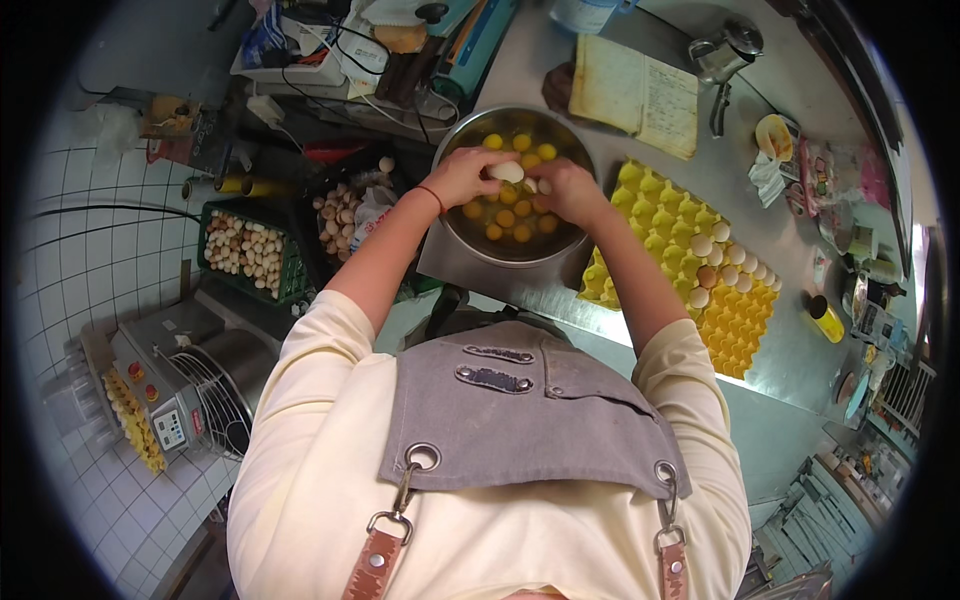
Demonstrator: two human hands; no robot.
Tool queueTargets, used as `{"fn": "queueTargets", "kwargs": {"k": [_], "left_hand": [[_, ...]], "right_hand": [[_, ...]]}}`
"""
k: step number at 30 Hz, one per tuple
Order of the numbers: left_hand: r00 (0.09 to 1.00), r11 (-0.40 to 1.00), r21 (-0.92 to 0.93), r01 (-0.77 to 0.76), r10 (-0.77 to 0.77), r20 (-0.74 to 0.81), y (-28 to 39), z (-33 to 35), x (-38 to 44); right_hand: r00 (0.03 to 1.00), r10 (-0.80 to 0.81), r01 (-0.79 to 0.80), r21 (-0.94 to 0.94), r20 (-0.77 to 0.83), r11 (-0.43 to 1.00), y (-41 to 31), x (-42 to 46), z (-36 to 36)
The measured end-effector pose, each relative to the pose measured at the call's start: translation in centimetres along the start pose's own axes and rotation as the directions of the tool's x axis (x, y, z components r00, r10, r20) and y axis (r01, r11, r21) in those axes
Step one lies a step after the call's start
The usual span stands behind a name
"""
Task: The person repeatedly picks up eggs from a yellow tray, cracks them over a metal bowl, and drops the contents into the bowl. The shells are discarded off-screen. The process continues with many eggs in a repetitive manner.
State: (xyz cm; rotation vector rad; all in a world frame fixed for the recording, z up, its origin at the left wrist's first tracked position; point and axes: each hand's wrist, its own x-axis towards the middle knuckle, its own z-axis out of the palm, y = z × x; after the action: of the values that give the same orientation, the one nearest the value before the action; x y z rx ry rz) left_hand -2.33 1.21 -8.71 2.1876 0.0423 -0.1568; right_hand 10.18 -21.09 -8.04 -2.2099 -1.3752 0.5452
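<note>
Over a large steel bowl [516, 260] of raw eggs, both my hands are close together. Several whole yolks [505, 218] float in clear egg white inside it. My left hand [463, 180] grips a pale egg or eggshell [506, 172] between thumb and fingers; whether it is whole I cannot tell. In my right hand [568, 193] are small pale pieces, seemingly eggshell [537, 184], partly hidden by the fingers. Right of the bowl lies a yellow egg tray [652, 206] of mostly bare cups, with several eggs [702, 245] toward its right side.
An open handwritten notebook [636, 96] lies behind the bowl on the steel table [487, 274]. Another egg tray [739, 322] overlaps the right side. At left stand a green crate of eggs or shells [246, 253], a dark bin with shells [337, 217] and a mixer [187, 390].
</note>
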Motion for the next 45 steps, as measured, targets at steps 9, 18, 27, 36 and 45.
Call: {"fn": "queueTargets", "kwargs": {"k": [9, 18, 27, 36, 45], "left_hand": [[0.878, 0.899, 0.387, -0.204, 0.342, -0.334, 18.0, -10.2, -7.2], [0.939, 0.993, 0.097, -0.075, 0.103, -0.328, 14.7, -7.8, -6.1], [0.968, 0.826, 0.545, 0.146, -0.004, -0.253, 9.5, -1.7, -5.7], [0.795, 0.84, -0.173, 0.513, -0.39, 0.464, 5.8, -2.6, -4.1], [0.893, 0.393, -0.803, 0.448, -0.158, 0.421, 7.4, -1.0, -7.0]], "right_hand": [[0.886, -0.312, 0.138, -0.447, -0.343, 0.884, -12.6, -4.8, -15.1], [0.909, 0.086, -0.015, 0.174, -0.409, 0.985, -7.8, -4.7, -9.2], [0.905, 0.278, -0.213, 0.222, -0.322, 0.951, -3.4, -6.8, -1.5], [0.918, 0.338, -0.295, 0.215, -0.208, 0.931, -4.2, -6.4, -1.8], [0.964, 0.029, 0.018, 0.174, -0.265, 0.985, -8.8, -6.6, -0.8]]}}
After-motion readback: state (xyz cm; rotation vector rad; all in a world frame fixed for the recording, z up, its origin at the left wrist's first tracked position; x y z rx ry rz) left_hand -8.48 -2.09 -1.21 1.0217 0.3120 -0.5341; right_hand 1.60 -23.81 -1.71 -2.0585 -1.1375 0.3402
